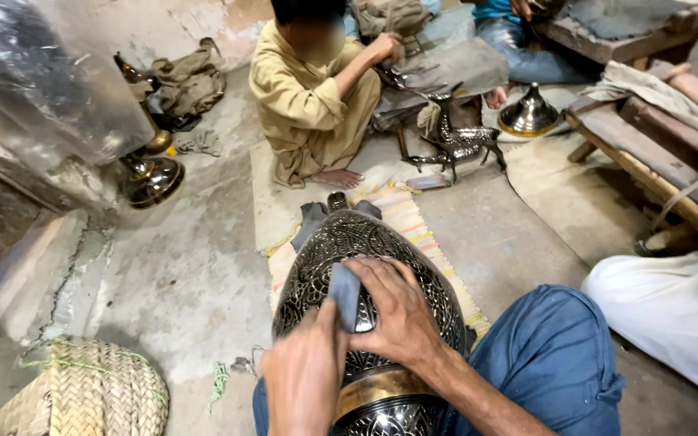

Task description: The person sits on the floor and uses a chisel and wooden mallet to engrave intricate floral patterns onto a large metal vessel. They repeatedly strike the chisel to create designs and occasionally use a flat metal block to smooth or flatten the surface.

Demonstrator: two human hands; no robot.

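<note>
Concrete floor (pixel 187 266); grey cloth (pixel 346 295) clamped by left hand (pixel 304 371) and right hand (pixel 393 311) on engraved metal vase (pixel 365 242); pressure best kept even

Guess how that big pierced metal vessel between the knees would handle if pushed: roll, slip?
The pierced metal vessel is rounded and lies on its side, so it would probably roll if released. Its polished surface looks slippery. Both hands, left hand and right hand, press a grey pad on it.

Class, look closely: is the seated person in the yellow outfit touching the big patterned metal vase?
No: only the left hand and right hand rest on the vase.
</note>
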